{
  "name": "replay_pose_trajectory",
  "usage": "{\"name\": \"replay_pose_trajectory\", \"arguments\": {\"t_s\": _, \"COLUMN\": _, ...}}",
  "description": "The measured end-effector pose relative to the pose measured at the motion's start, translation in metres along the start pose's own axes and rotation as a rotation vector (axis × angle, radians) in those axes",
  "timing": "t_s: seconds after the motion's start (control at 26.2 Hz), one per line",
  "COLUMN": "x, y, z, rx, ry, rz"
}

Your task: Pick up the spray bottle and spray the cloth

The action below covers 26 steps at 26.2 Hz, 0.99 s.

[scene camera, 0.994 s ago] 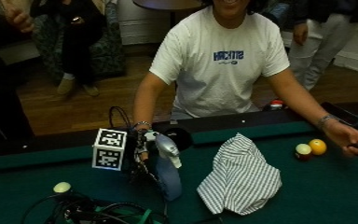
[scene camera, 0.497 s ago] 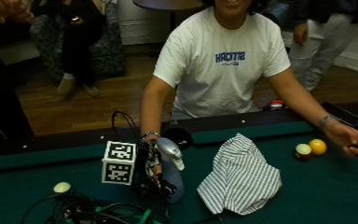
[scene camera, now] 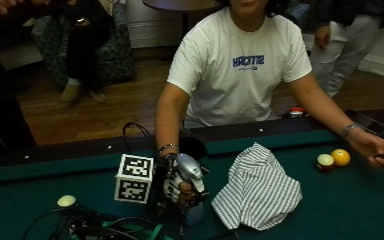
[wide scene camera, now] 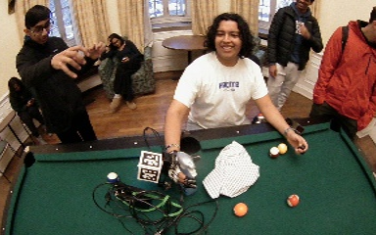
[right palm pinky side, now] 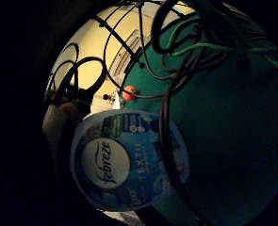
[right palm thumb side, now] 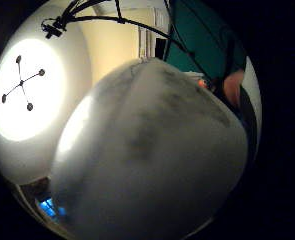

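Observation:
In the outside view my gloved right hand (scene camera: 174, 187) grips the spray bottle (scene camera: 189, 172) just below its grey-white head, and the bottle stands upright over the green felt. The striped white cloth (scene camera: 258, 192) lies bunched on the felt just beside the bottle, on the side of the person's bare hand. The wide outside view shows the same hand (wide scene camera: 173, 175), bottle (wide scene camera: 185, 168) and cloth (wide scene camera: 232, 171). The bottle's blue Febreze label (right palm pinky side: 124, 160) sits close to the palm. Its pale head (right palm thumb side: 147, 150) fills the thumb side view. Whether the bottle's base touches the felt is hidden.
A tangle of cables (scene camera: 99, 227) and a pale ball (scene camera: 66, 200) lie by the near edge beside my hand. A side pocket (scene camera: 192, 147) opens behind the bottle. Two balls (scene camera: 332, 159) sit by the person's bare hand (scene camera: 375, 150). Two orange balls (wide scene camera: 240, 209) lie beyond the cloth.
My hand and the bottle have shifted a little toward the near edge and the cloth. The cloth and balls have stayed put.

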State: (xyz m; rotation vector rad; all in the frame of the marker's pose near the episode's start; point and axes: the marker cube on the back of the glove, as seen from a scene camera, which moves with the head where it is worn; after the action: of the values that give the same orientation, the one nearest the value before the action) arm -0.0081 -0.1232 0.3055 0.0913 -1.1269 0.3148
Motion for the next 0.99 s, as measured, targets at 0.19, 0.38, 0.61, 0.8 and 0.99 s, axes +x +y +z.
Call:
{"name": "replay_pose_trajectory", "arguments": {"t_s": 0.19, "x": -0.008, "y": 0.002, "z": 0.003, "rx": 0.044, "ry": -0.025, "rz": -0.028}}
{"name": "replay_pose_trajectory", "arguments": {"t_s": 0.38, "x": -0.023, "y": 0.018, "z": 0.0, "rx": 0.083, "ry": 0.026, "rz": -0.059}}
{"name": "replay_pose_trajectory", "arguments": {"t_s": 0.61, "x": -0.077, "y": 0.041, "z": -0.012, "rx": 0.034, "ry": 0.035, "rz": -0.133}}
{"name": "replay_pose_trajectory", "arguments": {"t_s": 0.8, "x": -0.13, "y": 0.058, "z": -0.024, "rx": -0.013, "ry": 0.043, "rz": -0.169}}
{"name": "replay_pose_trajectory", "arguments": {"t_s": 0.99, "x": -0.181, "y": 0.066, "z": -0.039, "rx": -0.06, "ry": 0.089, "rz": -0.228}}
